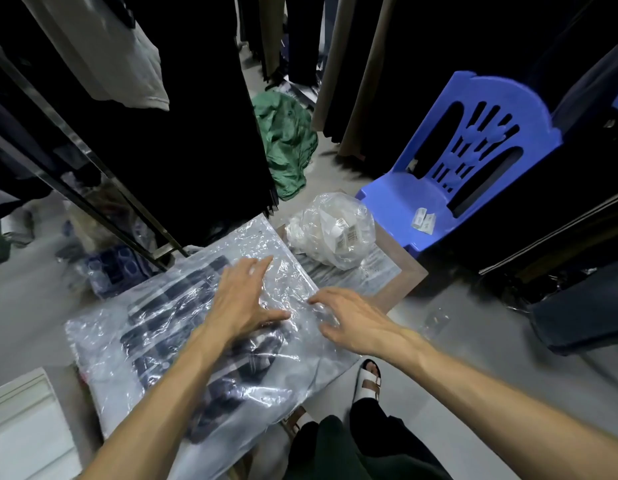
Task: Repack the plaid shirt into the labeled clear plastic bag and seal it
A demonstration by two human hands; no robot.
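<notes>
The dark plaid shirt (169,327) lies folded inside the clear plastic bag (103,344), which rests flat on a low surface in the middle of the view. My left hand (241,299) presses flat on top of the bag with its fingers spread. At the bag's right edge, my right hand (349,323) touches the plastic with curled, parted fingers. Neither hand grips anything. The bag's far end (255,233) reaches toward the hanging clothes.
A crumpled clear bag with barcode labels (335,230) sits on a brown board (401,268) beyond the shirt. A blue plastic chair (467,161) stands at right, a green cloth (287,143) on the floor behind. Dark garments hang on racks. My sandalled foot (368,379) is below.
</notes>
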